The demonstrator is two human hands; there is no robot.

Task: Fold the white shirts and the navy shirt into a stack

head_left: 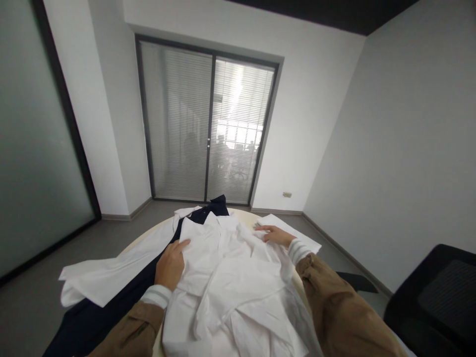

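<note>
A rumpled white shirt [230,282] lies spread on a round pale table [245,214] in front of me. My left hand [171,264] rests on the shirt's left edge, fingers together and curled over the cloth. My right hand [273,234] lies flat on the shirt's far right part, fingers stretched toward the collar. Under the shirt a dark navy garment [111,310] runs from the table's far side down to the near left. Another white garment [107,277] lies spread to the left.
A black office chair [435,302] stands at the lower right. Ahead is a glass sliding door with blinds [208,124]. A frosted glass wall [33,148] is on the left, a white wall on the right, and grey floor [33,307] surrounds the table.
</note>
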